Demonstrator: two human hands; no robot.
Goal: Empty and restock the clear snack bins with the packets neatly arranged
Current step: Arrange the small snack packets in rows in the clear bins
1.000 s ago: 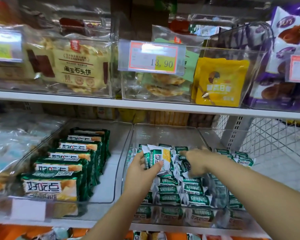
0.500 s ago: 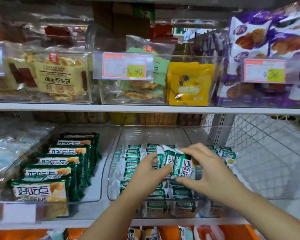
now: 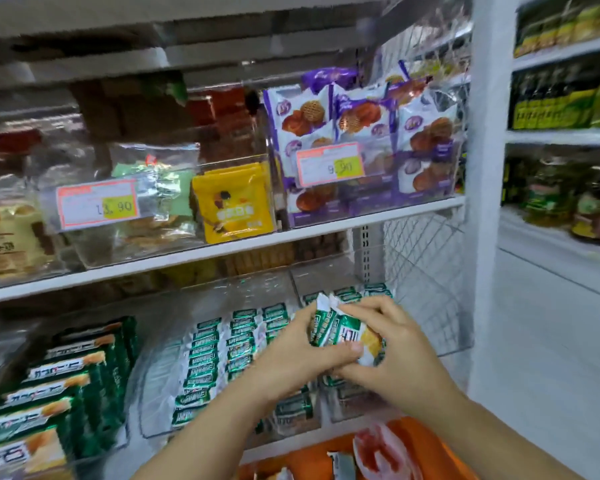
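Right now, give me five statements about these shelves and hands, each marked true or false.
The left hand and right hand together hold small green packets. True.
The yellow pouch lies among those packets. False: it stands on the shelf above.
The purple packets stand right of the yellow pouch. True.
The price tag before the purple packets reads 13.90. False: it reads 9.90.
The clear bin by the left hand is empty. False: rows of green packets lie in it.

The back of the clear bin (image 3: 239, 296) is bare, so a hand fits there. The shelf (image 3: 222, 251) above hangs low, and wire mesh (image 3: 426, 265) blocks the right.
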